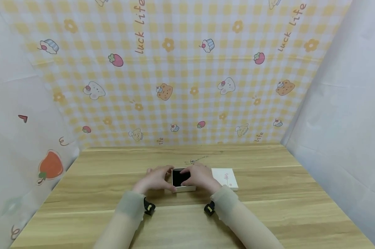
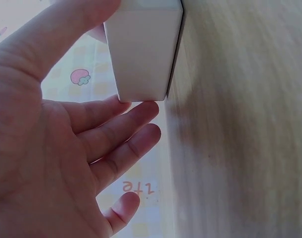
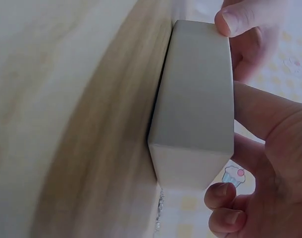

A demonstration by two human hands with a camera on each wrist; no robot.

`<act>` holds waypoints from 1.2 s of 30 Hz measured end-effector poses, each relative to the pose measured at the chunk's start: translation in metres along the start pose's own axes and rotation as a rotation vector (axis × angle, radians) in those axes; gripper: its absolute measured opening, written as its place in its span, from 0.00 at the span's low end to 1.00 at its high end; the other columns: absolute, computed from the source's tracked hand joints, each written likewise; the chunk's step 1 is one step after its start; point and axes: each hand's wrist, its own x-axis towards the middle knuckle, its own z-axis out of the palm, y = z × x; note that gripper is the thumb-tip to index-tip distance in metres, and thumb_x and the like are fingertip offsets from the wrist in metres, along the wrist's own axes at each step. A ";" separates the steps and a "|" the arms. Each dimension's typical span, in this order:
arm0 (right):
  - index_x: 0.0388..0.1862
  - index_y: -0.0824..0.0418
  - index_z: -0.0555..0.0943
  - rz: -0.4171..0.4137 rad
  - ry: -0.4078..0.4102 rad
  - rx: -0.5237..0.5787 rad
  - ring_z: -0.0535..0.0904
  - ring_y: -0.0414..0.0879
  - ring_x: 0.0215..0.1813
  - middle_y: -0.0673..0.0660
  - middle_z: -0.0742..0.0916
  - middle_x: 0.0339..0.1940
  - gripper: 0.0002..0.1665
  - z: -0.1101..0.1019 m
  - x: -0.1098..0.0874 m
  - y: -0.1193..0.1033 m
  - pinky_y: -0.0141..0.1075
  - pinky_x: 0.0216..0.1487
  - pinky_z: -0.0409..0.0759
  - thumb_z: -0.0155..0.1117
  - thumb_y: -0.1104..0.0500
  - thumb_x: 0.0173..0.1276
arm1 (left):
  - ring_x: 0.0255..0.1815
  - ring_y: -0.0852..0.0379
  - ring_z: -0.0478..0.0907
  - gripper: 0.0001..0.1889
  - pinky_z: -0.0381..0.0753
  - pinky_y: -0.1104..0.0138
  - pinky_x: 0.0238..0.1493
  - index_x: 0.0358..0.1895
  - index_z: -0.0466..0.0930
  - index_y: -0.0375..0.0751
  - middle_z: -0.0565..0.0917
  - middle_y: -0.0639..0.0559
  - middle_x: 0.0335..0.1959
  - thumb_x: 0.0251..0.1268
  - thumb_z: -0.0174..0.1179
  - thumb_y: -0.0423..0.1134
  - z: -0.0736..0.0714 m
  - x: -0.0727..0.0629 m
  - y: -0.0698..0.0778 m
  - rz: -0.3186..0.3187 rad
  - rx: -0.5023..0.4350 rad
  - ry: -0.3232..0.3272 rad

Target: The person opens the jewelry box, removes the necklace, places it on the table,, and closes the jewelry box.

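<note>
A small white box [image 1: 185,189] with a black lining [image 1: 177,178] sits on the table, its top uncovered. My left hand [image 1: 156,178] holds the box's left end, thumb at the near corner and fingers at the far side. In the left wrist view those fingertips [image 2: 150,108] touch the white box wall [image 2: 143,54]. My right hand [image 1: 201,177] reaches over the right end, with thumb and index finger apart over the black lining. The right wrist view shows these fingers passing behind the box wall [image 3: 195,89], which hides their tips. Other right fingers [image 3: 223,196] curl outside the box.
A white lid [image 1: 227,178] with a pink flower print lies just right of the box, partly behind my right hand. Behind the box a thin chain necklace [image 1: 203,158] is stretched across the wooden table [image 1: 112,180]. A checked cloth [image 1: 181,69] hangs at the back.
</note>
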 end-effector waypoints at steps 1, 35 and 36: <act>0.50 0.41 0.86 -0.002 -0.002 -0.015 0.73 0.46 0.48 0.48 0.85 0.47 0.25 0.000 0.001 -0.001 0.50 0.47 0.68 0.76 0.41 0.51 | 0.60 0.48 0.73 0.49 0.58 0.50 0.51 0.67 0.68 0.37 0.78 0.46 0.59 0.39 0.77 0.55 0.000 0.000 0.000 0.002 0.001 0.001; 0.56 0.52 0.83 -0.055 0.003 0.135 0.78 0.49 0.47 0.55 0.84 0.50 0.28 -0.014 0.002 0.004 0.47 0.46 0.78 0.72 0.45 0.57 | 0.63 0.46 0.71 0.50 0.54 0.41 0.58 0.70 0.64 0.36 0.77 0.44 0.61 0.43 0.76 0.53 -0.001 -0.004 -0.002 0.010 -0.034 -0.027; 0.57 0.53 0.82 -0.052 0.005 0.152 0.78 0.50 0.48 0.56 0.84 0.51 0.29 -0.016 0.002 0.006 0.47 0.45 0.79 0.72 0.45 0.57 | 0.63 0.46 0.71 0.50 0.54 0.41 0.58 0.70 0.64 0.37 0.77 0.44 0.61 0.42 0.76 0.53 -0.001 -0.004 -0.002 0.008 -0.034 -0.025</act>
